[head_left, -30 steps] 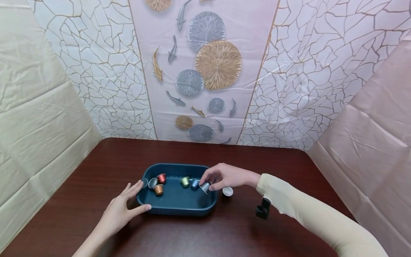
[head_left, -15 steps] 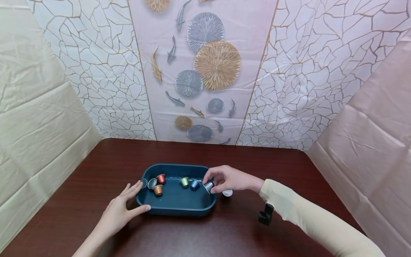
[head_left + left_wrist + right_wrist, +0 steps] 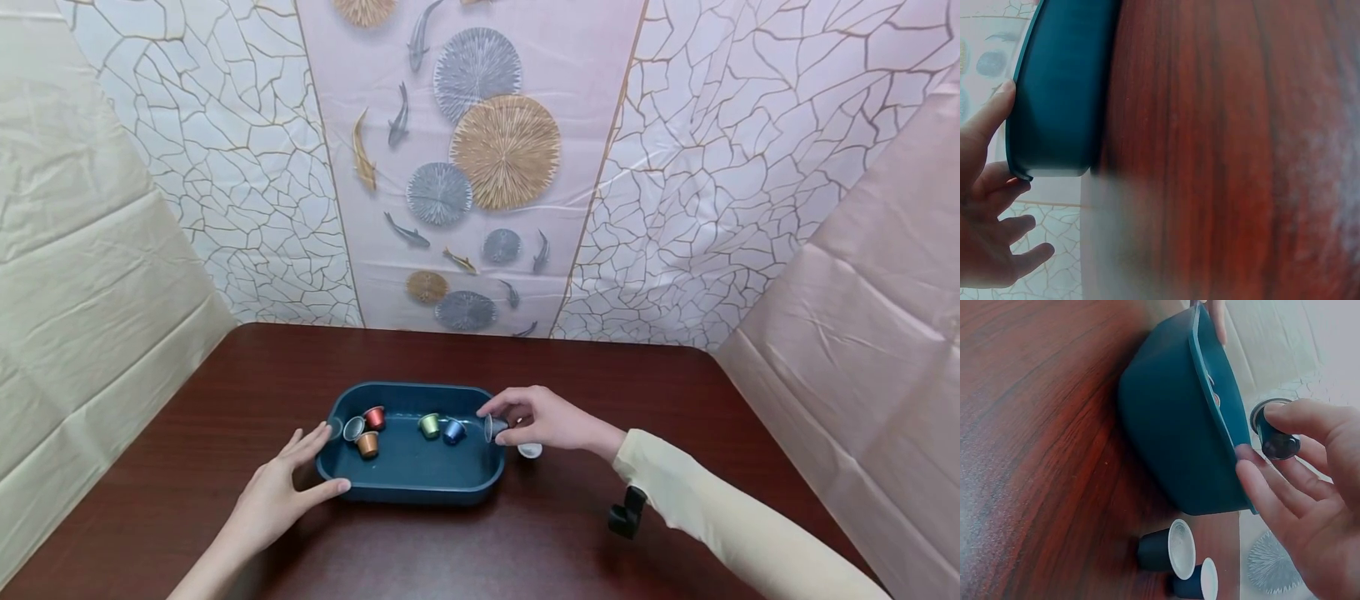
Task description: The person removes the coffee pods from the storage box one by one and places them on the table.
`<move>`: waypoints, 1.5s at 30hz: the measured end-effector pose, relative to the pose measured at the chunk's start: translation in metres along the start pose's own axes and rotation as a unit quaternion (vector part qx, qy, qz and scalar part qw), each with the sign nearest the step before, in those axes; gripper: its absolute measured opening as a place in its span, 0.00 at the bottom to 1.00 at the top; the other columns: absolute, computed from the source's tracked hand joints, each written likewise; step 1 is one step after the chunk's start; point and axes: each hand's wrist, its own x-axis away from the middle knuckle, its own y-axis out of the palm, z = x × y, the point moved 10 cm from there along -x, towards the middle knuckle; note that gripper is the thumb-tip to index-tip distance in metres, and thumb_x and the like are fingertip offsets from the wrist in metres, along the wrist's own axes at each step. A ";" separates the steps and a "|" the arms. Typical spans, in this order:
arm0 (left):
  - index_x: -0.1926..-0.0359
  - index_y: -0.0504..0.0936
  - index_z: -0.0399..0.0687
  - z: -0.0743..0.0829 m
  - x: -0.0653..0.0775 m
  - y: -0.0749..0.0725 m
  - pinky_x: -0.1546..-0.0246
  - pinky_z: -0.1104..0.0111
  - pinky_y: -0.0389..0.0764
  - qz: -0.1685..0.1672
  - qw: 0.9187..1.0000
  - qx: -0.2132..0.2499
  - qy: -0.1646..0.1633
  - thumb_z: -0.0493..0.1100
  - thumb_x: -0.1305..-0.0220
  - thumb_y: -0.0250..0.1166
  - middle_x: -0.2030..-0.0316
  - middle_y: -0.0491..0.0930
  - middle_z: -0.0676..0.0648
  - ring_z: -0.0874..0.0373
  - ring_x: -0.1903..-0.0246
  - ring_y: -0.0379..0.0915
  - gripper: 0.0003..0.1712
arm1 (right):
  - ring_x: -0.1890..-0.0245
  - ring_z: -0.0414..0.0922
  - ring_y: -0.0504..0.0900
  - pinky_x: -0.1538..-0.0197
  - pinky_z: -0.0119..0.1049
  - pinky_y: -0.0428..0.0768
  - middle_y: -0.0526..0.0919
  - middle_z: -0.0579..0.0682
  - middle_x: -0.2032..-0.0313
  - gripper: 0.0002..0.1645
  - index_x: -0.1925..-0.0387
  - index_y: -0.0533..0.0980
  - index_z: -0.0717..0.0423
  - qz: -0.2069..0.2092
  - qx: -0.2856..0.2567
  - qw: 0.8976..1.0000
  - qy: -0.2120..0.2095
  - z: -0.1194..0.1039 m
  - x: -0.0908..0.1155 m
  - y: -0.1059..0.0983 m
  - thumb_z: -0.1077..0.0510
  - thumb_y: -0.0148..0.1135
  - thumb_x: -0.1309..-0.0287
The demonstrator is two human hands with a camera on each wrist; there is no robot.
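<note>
In the head view, my right hand (image 3: 553, 418) pinches a dark coffee capsule (image 3: 493, 427) at the right end of a dark teal tray (image 3: 408, 492). The right wrist view shows my thumb and fingers around the capsule (image 3: 1272, 434), its other fingertips beside the tray's rim. My left hand (image 3: 281, 492) rests at the tray's left end, thumb on the front rim, fingers extended. Inside the tray lie a red capsule (image 3: 375, 417), a copper capsule (image 3: 367, 444), a capsule with its silver lid up (image 3: 354, 429), a green capsule (image 3: 429, 426) and a blue capsule (image 3: 453, 431).
On the dark wooden table (image 3: 420, 550), right of the tray, a white-lidded capsule (image 3: 529, 450) shows partly under my right hand. Two dark capsules with pale lids, a nearer capsule (image 3: 1166, 549) and a farther capsule (image 3: 1197, 581), appear in the right wrist view. A patterned backdrop (image 3: 465, 250) stands behind.
My right hand has moved slightly right with the capsule, from inside the tray to its right rim. The capsule has been turned so its lid faces left. The left hand stays in place.
</note>
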 end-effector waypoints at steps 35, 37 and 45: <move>0.27 0.66 0.50 -0.001 0.000 0.000 0.43 0.30 0.67 -0.002 1.000 -0.006 0.001 0.67 0.48 0.71 0.28 0.66 0.44 0.33 0.26 0.51 0.52 | 0.55 0.49 0.86 0.50 0.38 0.84 0.87 0.52 0.55 0.23 0.48 0.79 0.54 0.181 -0.004 0.981 0.072 0.055 0.037 -0.054 0.63 0.73 0.47; 0.28 0.66 0.50 -0.001 0.000 0.000 0.43 0.30 0.67 -0.002 1.000 -0.004 0.000 0.66 0.48 0.71 0.28 0.66 0.44 0.34 0.26 0.51 0.51 | 0.54 0.48 0.86 0.48 0.44 0.83 0.87 0.51 0.55 0.23 0.49 0.80 0.53 0.196 0.009 0.978 0.076 0.060 0.039 -0.059 0.63 0.73 0.48; 0.27 0.66 0.50 -0.002 0.000 0.001 0.42 0.30 0.66 -0.003 1.000 0.002 -0.002 0.65 0.47 0.72 0.28 0.65 0.44 0.33 0.26 0.51 0.51 | 0.56 0.49 0.85 0.49 0.53 0.81 0.87 0.53 0.57 0.22 0.50 0.80 0.54 0.252 0.058 0.961 0.100 0.080 0.049 -0.069 0.65 0.73 0.49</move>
